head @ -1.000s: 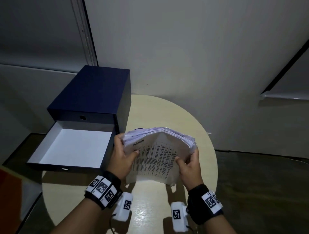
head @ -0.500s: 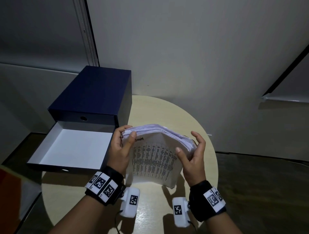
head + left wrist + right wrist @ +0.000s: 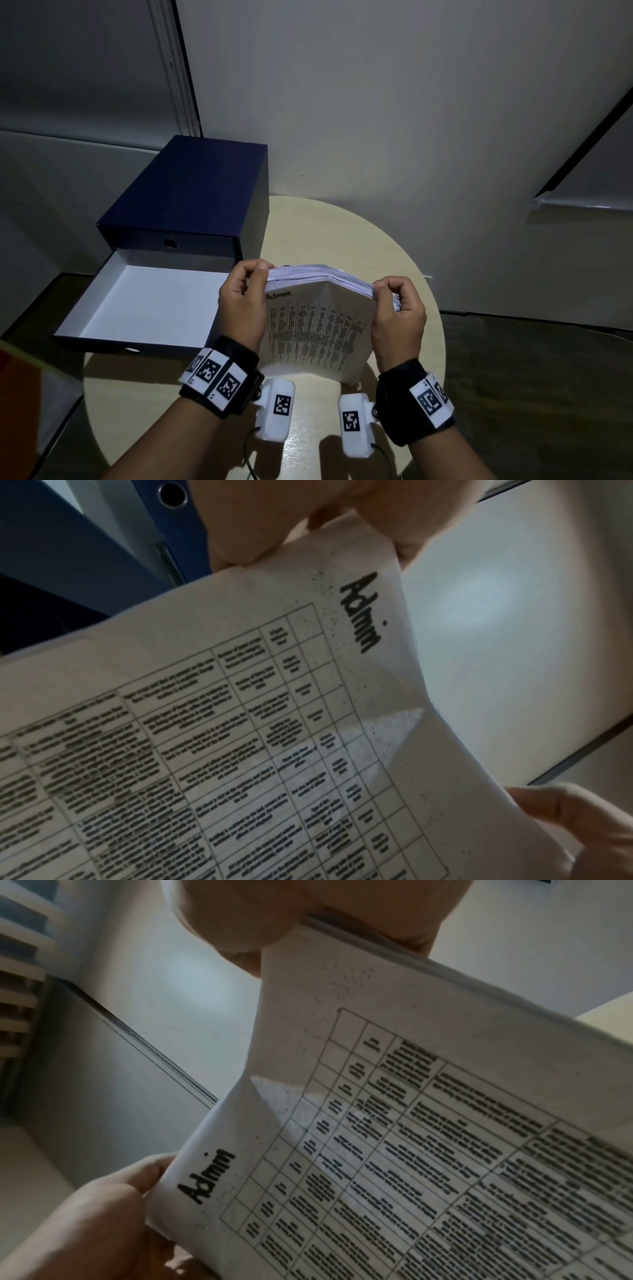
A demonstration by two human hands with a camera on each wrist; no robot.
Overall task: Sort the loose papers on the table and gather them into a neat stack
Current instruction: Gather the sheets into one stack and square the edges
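Note:
A thick stack of papers stands on its lower edge on the round table, tilted toward me. Its front sheet shows a printed grid headed "Admin". My left hand grips the stack's upper left corner, fingers curled over the top edge. My right hand grips the upper right corner the same way. In the right wrist view the sheet edges fan slightly under the right hand's fingers. The back of the stack is hidden.
A dark blue file box sits at the table's left, its white-lined drawer pulled out toward me with nothing inside. A pale wall stands just behind the table. Dark floor lies to the right.
Both hands have shifted from the stack's sides up to its top corners and closed round them. The stack now stands more upright and squarer.

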